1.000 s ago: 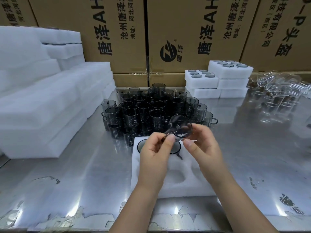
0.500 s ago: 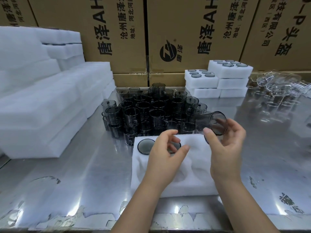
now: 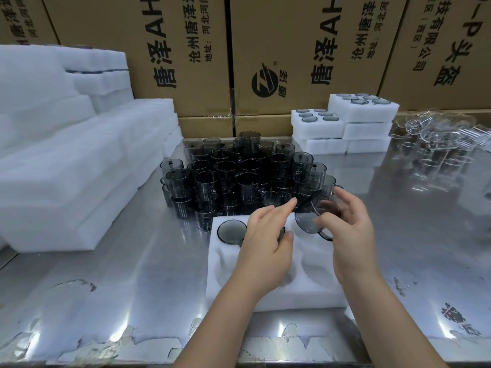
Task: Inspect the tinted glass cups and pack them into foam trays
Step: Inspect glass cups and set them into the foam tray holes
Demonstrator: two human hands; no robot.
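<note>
Tinted glass cup [image 3: 313,216] is tilted in the right hand [image 3: 350,235], thumb and fingers wrapped round its body, base facing the camera, held over the far right corner of the foam tray [image 3: 300,290]. Handle sticks out at the lower right. Left hand [image 3: 265,243] hovers above the tray's far middle pocket, fingers loosely spread and extended toward the cup, gripping nothing; index tip is just beside the cup, contact unclear. Tray lies on the metal table [image 3: 132,288]. One packed cup [image 3: 231,231] sits in the far left pocket; a second is mostly hidden under the left hand. Near pockets look unfilled. Cluster of loose cups [image 3: 239,176] stands just behind the tray. Empty foam stacks [image 3: 66,168] left, filled trays [image 3: 345,123] back right, clear glassware [image 3: 438,136] far right, cardboard boxes [image 3: 292,49] behind.
</note>
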